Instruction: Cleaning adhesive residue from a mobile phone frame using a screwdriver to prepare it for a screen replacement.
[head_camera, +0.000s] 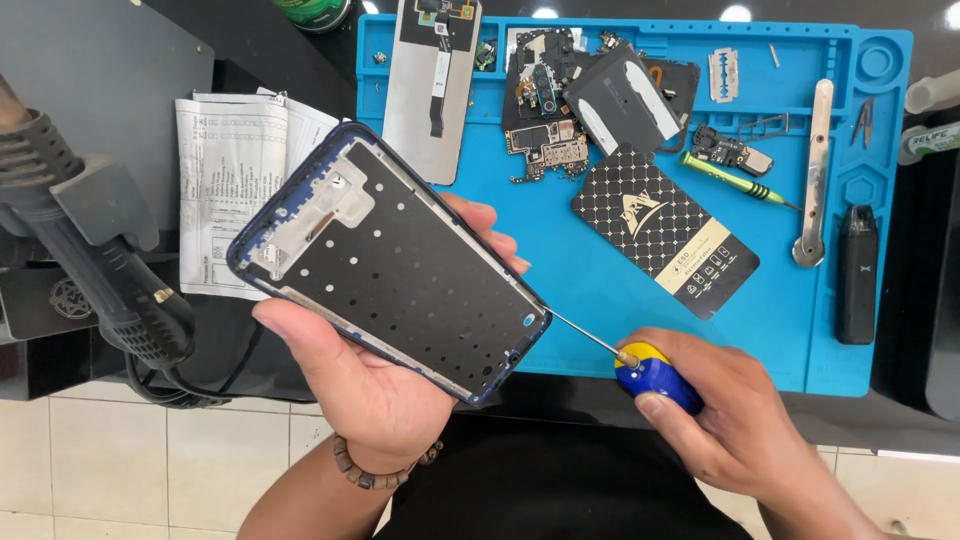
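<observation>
Left hand (375, 385): palm up, fingers clamped around blue phone frame (390, 262), frame centre.
Right hand (725, 415): lower right, fingers closed on screwdriver (640, 365), tip touching frame's corner.

Dark worktop (600, 400) over pale tiled floor (120, 470), glare spots of perhaps overhead lamps.

Tilted blue-edged phone frame (395, 262), blue-yellow screwdriver (650, 372)

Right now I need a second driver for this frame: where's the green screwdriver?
In the head view, the green screwdriver lies on the right part of the blue mat, between the small circuit board and the black patterned card.
</observation>
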